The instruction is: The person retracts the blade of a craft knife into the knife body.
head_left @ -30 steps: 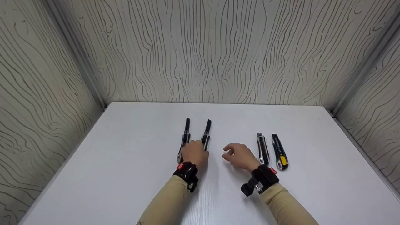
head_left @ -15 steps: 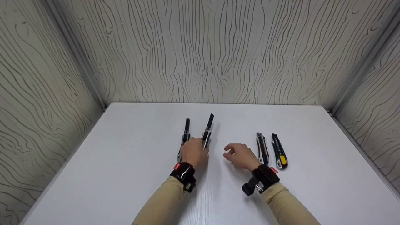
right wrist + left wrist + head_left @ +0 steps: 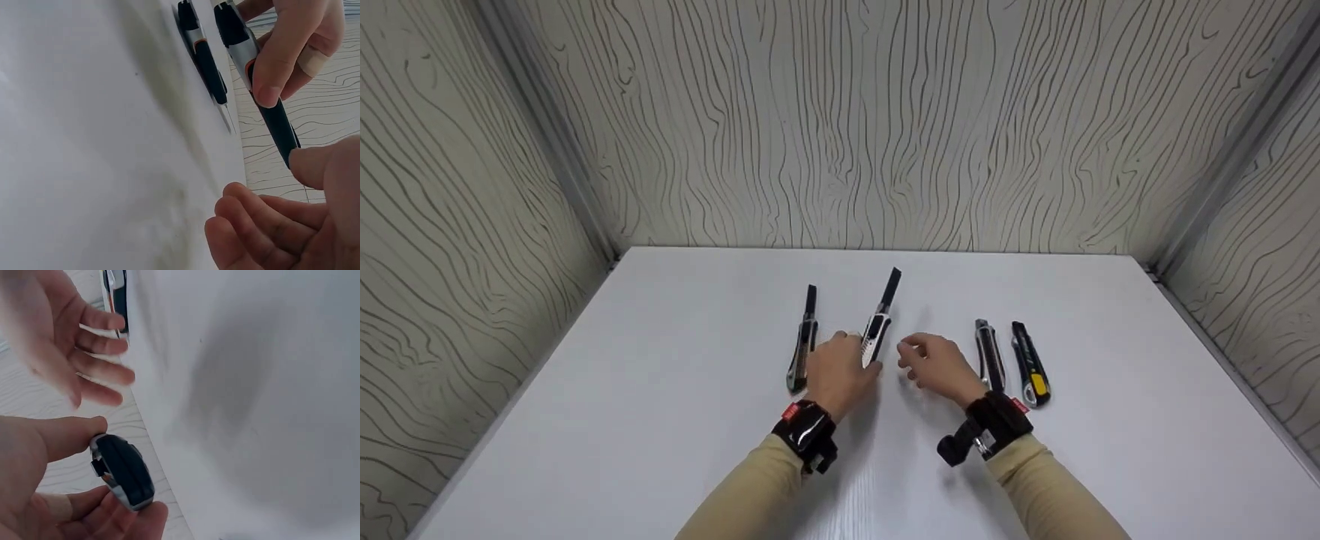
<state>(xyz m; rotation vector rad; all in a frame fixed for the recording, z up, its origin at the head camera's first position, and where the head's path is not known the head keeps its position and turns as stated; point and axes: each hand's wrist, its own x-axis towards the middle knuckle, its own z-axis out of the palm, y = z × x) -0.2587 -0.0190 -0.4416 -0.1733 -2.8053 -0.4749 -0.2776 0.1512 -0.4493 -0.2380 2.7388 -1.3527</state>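
Note:
My left hand (image 3: 840,376) pinches a utility knife (image 3: 876,331) between thumb and fingers, its dark blade slid far out and pointing away from me. In the left wrist view the butt end of this knife (image 3: 125,471) faces the camera, and the right wrist view shows it raised off the table. My right hand (image 3: 942,369) hovers just to its right with loosely bent fingers, holding nothing. On the table left of my left hand lies a second utility knife (image 3: 802,352), also with its blade out; the hand covers part of it.
Two more utility knives lie at the right, blades not showing: a silver-and-black one (image 3: 991,355) beside my right wrist, and a black one (image 3: 1029,364) with a yellow slider. The white table (image 3: 660,322) meets wood-patterned walls (image 3: 840,135) at the back and sides.
My left hand has lifted the utility knife from beside the second one and carried it right, towards my right hand. My right hand has shifted only slightly.

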